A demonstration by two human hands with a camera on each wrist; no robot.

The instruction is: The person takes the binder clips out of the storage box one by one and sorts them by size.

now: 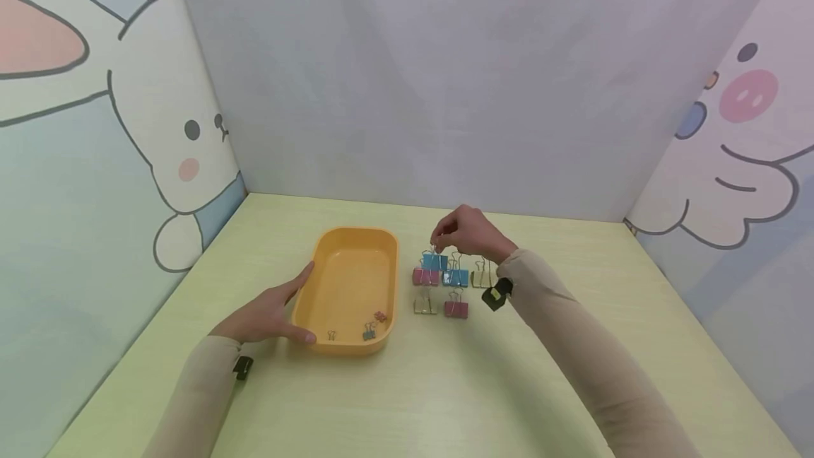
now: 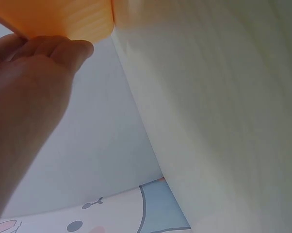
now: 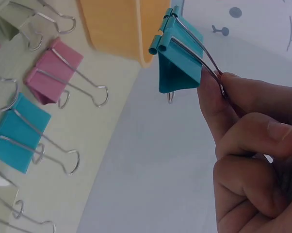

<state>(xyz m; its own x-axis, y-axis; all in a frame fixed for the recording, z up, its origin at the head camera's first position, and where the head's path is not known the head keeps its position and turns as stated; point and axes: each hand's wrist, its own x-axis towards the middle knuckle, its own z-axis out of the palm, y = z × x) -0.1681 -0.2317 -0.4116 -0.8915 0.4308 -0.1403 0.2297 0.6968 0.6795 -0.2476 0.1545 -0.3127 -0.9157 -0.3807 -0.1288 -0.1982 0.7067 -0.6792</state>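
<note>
Between thumb and fingers, my right hand (image 1: 469,230) pinches a blue binder clip (image 3: 182,56) by its wire handle. The clip hangs above the back of a group of clips: a pink binder clip (image 1: 426,276), a second blue binder clip (image 1: 455,277) and a pale yellow binder clip (image 1: 481,279). In front stand another pale yellow clip (image 1: 425,305) and another pink clip (image 1: 456,309). My left hand (image 1: 263,315) rests against the left side of an orange tray (image 1: 393,281), fingers spread along its wall and thumb at the front left corner.
Inside the tray's front end lie small clips: a pale one (image 1: 331,335), a blue-grey one (image 1: 369,332) and a reddish one (image 1: 380,316). A pale wall (image 1: 420,90) stands behind the table (image 1: 407,401); cartoon-printed panels (image 1: 191,90) flank it.
</note>
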